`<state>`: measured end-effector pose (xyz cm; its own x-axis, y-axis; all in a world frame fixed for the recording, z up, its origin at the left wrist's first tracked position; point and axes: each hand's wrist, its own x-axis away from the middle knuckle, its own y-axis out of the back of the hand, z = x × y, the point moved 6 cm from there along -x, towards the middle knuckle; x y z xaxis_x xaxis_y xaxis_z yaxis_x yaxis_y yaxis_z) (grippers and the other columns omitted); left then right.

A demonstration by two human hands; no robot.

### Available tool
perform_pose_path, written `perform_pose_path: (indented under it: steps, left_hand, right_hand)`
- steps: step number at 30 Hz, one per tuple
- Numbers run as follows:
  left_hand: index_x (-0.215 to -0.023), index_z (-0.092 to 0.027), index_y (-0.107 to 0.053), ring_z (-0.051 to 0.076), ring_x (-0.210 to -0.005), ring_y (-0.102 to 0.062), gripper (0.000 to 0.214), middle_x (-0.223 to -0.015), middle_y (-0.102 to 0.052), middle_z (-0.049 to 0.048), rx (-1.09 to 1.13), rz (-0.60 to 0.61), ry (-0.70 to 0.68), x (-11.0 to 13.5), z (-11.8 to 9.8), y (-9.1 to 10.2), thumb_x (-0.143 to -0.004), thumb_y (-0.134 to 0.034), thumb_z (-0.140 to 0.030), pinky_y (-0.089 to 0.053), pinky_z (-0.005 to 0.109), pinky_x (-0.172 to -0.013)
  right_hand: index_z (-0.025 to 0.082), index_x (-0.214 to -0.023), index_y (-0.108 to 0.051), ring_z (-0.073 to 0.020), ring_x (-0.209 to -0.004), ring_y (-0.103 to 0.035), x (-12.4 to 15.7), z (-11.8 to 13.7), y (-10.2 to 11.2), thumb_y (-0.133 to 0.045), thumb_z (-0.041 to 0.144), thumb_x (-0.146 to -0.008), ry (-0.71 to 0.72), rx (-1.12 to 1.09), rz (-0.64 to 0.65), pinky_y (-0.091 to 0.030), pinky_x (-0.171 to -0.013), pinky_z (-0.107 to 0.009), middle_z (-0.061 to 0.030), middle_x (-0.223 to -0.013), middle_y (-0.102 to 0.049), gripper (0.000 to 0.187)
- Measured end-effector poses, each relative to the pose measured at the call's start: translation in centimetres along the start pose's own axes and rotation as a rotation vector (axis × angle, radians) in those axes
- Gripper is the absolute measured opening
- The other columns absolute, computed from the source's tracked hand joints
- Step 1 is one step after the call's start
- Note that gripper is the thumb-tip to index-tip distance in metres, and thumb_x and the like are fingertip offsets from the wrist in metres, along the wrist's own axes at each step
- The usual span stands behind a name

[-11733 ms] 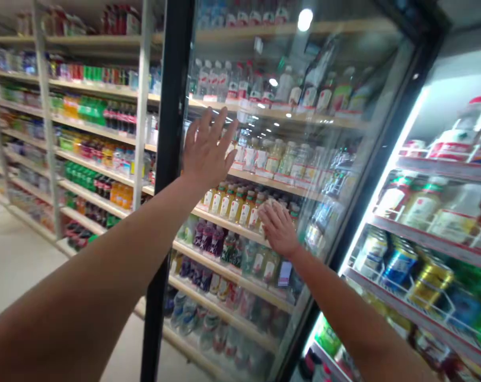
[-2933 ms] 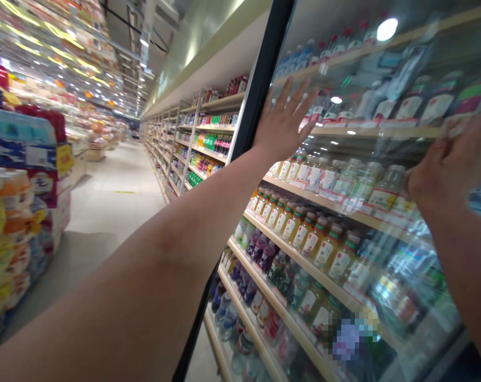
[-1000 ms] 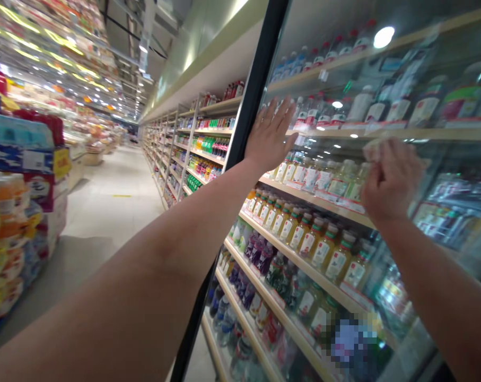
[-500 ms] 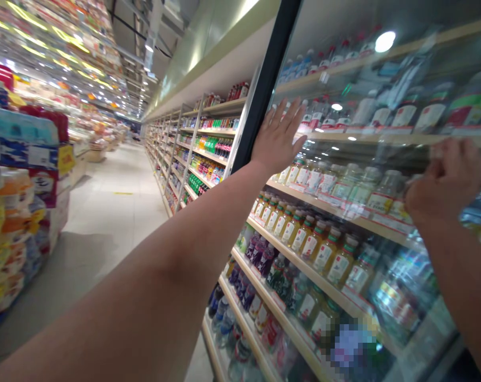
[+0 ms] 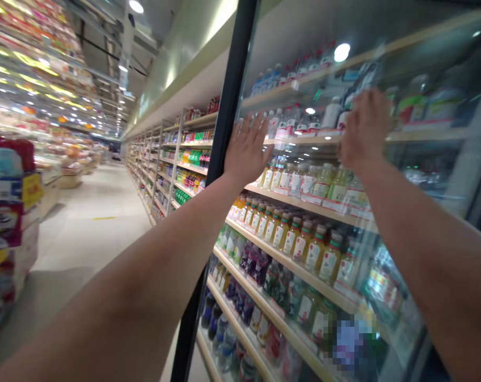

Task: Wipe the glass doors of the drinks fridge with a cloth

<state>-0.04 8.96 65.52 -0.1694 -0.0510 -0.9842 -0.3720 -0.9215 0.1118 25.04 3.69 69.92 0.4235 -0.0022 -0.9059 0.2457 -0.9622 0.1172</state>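
Observation:
My left hand (image 5: pixel 246 148) lies flat against the glass door (image 5: pixel 419 212), close to its dark frame (image 5: pixel 224 106). Its fingers are spread and it holds nothing. Raised in front of the same glass is my right hand (image 5: pixel 365 127), slightly blurred, with its fingers bent a little and no object visible in it. Whether it touches the pane is hard to tell. Behind the glass, yellow drink bottles (image 5: pixel 291 236) stand in a row on a shelf, with paler bottles (image 5: pixel 296 180) one shelf higher and dark purple bottles (image 5: pixel 254 260) lower down.
Open shelves of drinks (image 5: pixel 194 159) run away beyond the door frame. To the left stretches a pale aisle floor (image 5: pixel 93 239) bearing a yellow strip (image 5: pixel 104 218). Stacked goods (image 5: pixel 5 212) border the aisle's left side. Reflected lights and a pixelated patch cover parts of the glass.
My right hand has moved left and up across the glass, nearer to my left hand. The view has shifted right, while my left hand stays flat beside the door frame.

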Motion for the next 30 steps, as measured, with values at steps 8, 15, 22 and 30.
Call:
perform_pose_path:
  steps: [8, 15, 22, 30]
  left_hand:
    - [-0.159, -0.024, -0.023, 0.017, -0.155, -0.002, 0.072, -0.166, -0.011, -0.0072, -0.046, 0.054, 0.023, -0.2, 0.2, -0.2, -0.097, -0.014, -0.06, -0.005, 0.041, -0.13]
    - [-0.16, -0.034, -0.013, 0.012, -0.154, 0.005, 0.072, -0.163, -0.011, -0.0163, -0.012, 0.083, 0.063, -0.2, 0.3, -0.5, -0.094, -0.017, -0.061, 0.0, 0.04, -0.13]
    - [-0.159, -0.021, -0.023, 0.02, -0.156, 0.0, 0.09, -0.165, -0.006, -0.0152, 0.047, 0.058, 0.043, -0.4, 0.2, -0.4, -0.09, -0.002, -0.075, 0.003, 0.038, -0.13]
    - [-0.158, -0.029, -0.024, 0.014, -0.155, 0.003, 0.069, -0.165, -0.01, -0.0143, 0.067, 0.074, 0.068, -0.2, 0.6, -0.5, -0.096, -0.021, -0.06, 0.001, 0.039, -0.131]
  right_hand:
    - [0.015, -0.153, -0.027, -0.0284, -0.145, -0.025, -3.3, -1.1, -4.8, -0.004, 0.035, -0.105, -0.276, 0.05, -0.042, -0.024, -0.117, -0.059, -0.0118, -0.161, -0.032, 0.057]
    - [0.022, -0.155, -0.027, -0.0312, -0.15, -0.022, 0.5, 1.3, -5.6, -0.014, 0.039, -0.105, -0.198, -0.004, -0.067, -0.026, -0.119, -0.059, -0.0061, -0.164, -0.029, 0.055]
    - [0.028, -0.156, -0.03, -0.0198, -0.15, -0.031, 15.5, 13.9, -7.8, -0.045, 0.025, -0.097, 0.749, -0.258, 0.204, -0.033, -0.121, -0.043, 0.0021, -0.157, -0.043, 0.061]
    - [0.043, -0.155, -0.028, -0.0267, -0.144, -0.043, 11.7, 0.9, -3.7, -0.039, 0.026, -0.097, 0.258, -0.102, -0.008, -0.036, -0.119, -0.056, 0.005, -0.157, -0.042, 0.061]
